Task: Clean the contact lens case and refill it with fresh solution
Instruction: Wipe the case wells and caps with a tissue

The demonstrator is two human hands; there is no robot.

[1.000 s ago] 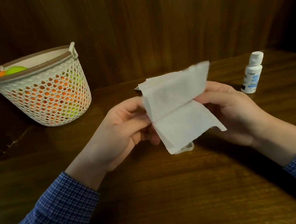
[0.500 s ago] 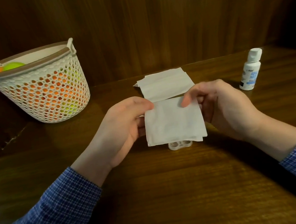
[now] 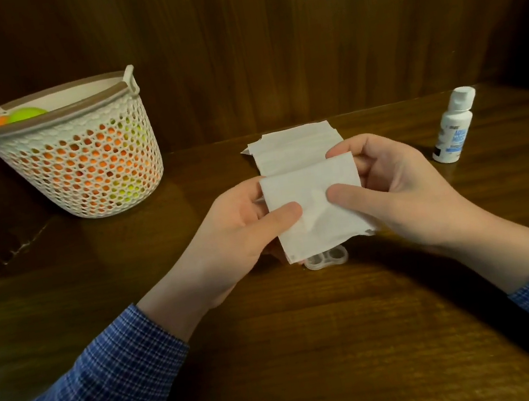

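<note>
We hold a folded tissue (image 3: 314, 208) between both hands, the left hand (image 3: 240, 228) and the right hand (image 3: 397, 193) each pinching it with thumb on top, just above the clear lens case (image 3: 327, 257), which lies on the counter (image 3: 314, 348) and peeks out under the tissue's lower edge. The solution bottle (image 3: 454, 127) stands capped, well off to the right. If we wipe carelessly, the thin tissue could tear or leave lint in the wells, and the light case could skid away.
</note>
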